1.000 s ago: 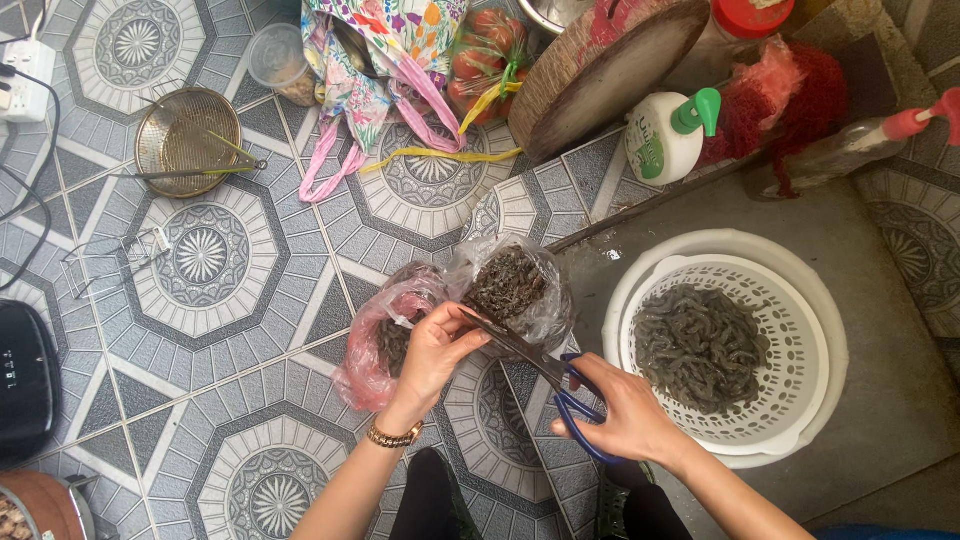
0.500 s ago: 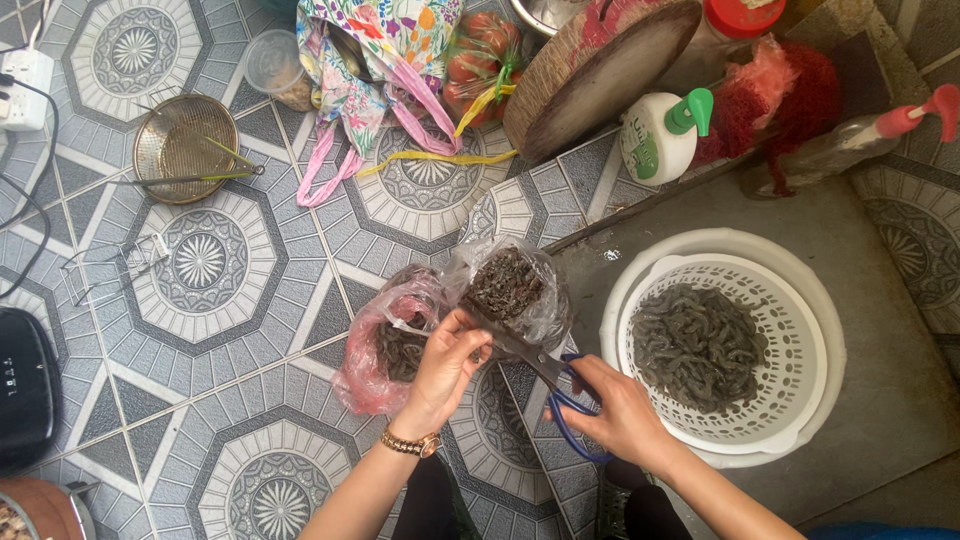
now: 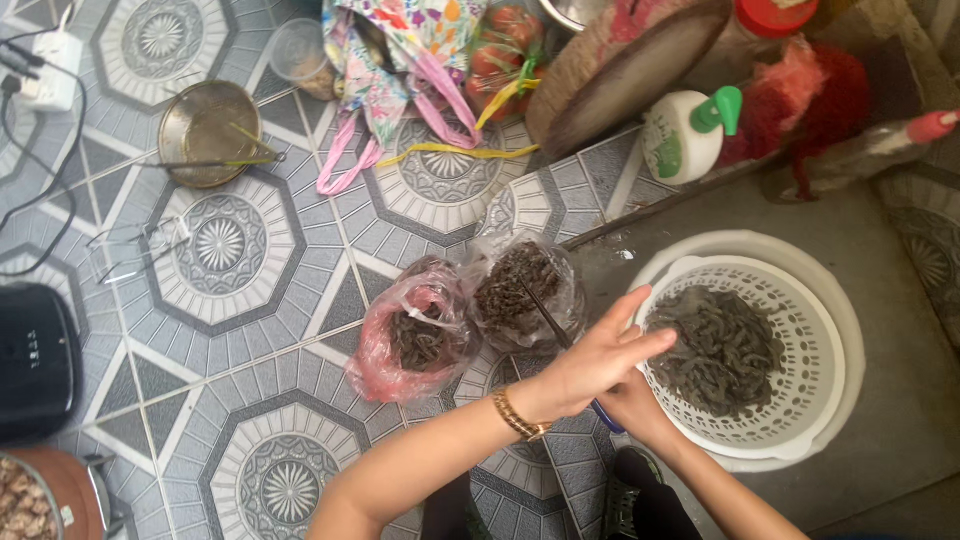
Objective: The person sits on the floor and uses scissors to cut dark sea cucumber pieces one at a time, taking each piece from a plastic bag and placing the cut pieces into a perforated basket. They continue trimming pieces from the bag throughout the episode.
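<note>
My left hand (image 3: 598, 362), with a gold bracelet at the wrist, stretches right with fingers apart, its tips over the rim of a white slotted basket (image 3: 812, 312). The basket holds dark, wet, worm-like pieces (image 3: 722, 350) and sits inside a white basin (image 3: 856, 330). My right hand (image 3: 640, 412) lies partly hidden under the left one and grips blue-handled scissors (image 3: 546, 316), whose blades point up-left over a clear bag of dark scraps (image 3: 515, 280). A pink bag (image 3: 395, 372) with more dark pieces stands to the left of it.
On the patterned tile floor are a metal strainer (image 3: 208, 130), a floral cloth bag (image 3: 400, 55), bagged tomatoes (image 3: 505, 45), a round wooden board (image 3: 625, 75), a white bottle with green cap (image 3: 685, 135), and a black appliance (image 3: 35, 360) at left.
My left hand has left the bags and swung right, crossing over my right hand to the basket's rim. The right hand and scissors shifted slightly right.
</note>
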`<state>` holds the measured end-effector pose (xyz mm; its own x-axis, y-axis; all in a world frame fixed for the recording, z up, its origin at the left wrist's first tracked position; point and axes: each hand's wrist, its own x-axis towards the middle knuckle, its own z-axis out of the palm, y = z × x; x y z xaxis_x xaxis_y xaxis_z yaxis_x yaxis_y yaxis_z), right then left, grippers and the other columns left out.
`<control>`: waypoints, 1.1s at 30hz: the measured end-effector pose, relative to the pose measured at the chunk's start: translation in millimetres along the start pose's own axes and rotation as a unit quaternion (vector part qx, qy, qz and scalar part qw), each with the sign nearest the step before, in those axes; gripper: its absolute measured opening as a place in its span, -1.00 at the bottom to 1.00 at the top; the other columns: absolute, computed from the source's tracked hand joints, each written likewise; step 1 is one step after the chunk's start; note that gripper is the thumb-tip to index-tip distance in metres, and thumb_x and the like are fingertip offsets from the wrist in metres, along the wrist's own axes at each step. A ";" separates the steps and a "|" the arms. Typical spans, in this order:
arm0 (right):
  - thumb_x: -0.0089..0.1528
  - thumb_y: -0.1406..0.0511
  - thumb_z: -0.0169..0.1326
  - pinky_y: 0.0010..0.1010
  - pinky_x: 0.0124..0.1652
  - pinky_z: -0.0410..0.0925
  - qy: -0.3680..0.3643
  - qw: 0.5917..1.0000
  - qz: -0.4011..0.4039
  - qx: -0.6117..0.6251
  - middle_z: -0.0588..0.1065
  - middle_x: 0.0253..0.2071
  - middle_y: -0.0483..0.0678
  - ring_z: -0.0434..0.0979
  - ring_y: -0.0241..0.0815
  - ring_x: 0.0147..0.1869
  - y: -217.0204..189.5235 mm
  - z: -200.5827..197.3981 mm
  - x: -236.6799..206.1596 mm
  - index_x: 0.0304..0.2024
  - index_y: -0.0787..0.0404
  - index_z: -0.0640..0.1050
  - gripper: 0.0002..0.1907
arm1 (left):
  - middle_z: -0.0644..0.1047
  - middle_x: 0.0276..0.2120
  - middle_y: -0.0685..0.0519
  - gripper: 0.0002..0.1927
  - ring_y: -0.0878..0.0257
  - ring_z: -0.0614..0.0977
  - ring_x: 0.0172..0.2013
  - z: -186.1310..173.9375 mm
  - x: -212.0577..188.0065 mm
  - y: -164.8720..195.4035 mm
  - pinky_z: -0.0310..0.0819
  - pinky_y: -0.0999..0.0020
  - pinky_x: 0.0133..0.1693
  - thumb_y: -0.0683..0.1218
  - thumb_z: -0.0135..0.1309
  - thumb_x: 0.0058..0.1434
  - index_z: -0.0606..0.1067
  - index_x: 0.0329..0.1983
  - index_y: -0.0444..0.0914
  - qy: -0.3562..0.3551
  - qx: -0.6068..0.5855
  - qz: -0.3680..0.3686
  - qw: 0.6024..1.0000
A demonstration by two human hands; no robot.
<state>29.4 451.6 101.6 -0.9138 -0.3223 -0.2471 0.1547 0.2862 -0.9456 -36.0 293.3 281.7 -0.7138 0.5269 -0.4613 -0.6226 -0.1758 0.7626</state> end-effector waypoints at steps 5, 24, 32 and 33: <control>0.20 0.22 0.20 -0.49 -0.17 0.47 -0.023 0.992 0.090 0.086 0.66 -0.30 -0.10 0.63 -0.41 -0.20 -18.6 -6.0 -2.6 -0.13 0.33 0.61 -0.68 | 0.50 0.26 -0.19 -0.63 0.05 0.55 0.26 -102.6 -29.6 -36.7 0.47 0.22 0.29 -0.11 0.04 0.47 0.43 0.29 -0.33 -0.001 0.035 0.214 0.976; 0.21 0.18 0.23 -0.55 -0.39 0.29 0.000 0.987 0.163 0.009 0.54 -0.49 -0.17 0.41 -0.46 -0.39 -80.0 5.4 6.0 -0.19 0.33 0.66 -0.68 | 0.56 -0.17 0.03 -0.71 0.05 0.58 -0.04 -311.8 -99.7 -104.5 0.51 0.14 -0.04 -0.24 0.18 0.08 0.61 -0.11 -0.14 0.450 0.613 0.080 0.644; 0.23 0.19 0.21 -0.50 -0.36 0.31 -0.002 0.985 0.171 0.001 0.55 -0.47 -0.12 0.43 -0.42 -0.36 -79.4 0.3 1.9 -0.17 0.35 0.66 -0.68 | 0.57 -0.15 0.12 -0.74 0.08 0.60 -0.04 -308.4 -120.1 -112.6 0.51 0.14 -0.06 -0.20 0.22 0.07 0.61 -0.15 -0.09 0.431 0.602 0.048 0.670; 0.22 0.19 0.20 -0.53 -0.32 0.34 -0.005 0.988 0.155 0.012 0.58 -0.44 -0.14 0.48 -0.44 -0.33 -79.4 -0.2 2.7 -0.17 0.34 0.65 -0.68 | 0.56 -0.17 0.11 -0.71 0.07 0.59 -0.07 -306.9 -121.9 -115.0 0.50 0.11 -0.07 -0.16 0.26 0.04 0.61 -0.13 -0.09 0.420 0.611 0.046 0.670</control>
<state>14.6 428.2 176.1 -0.8166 -0.2320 -0.5285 0.4363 0.3512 -0.8284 24.2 -6.0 111.0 -0.9793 -0.1826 -0.0876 -0.2022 0.9061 0.3715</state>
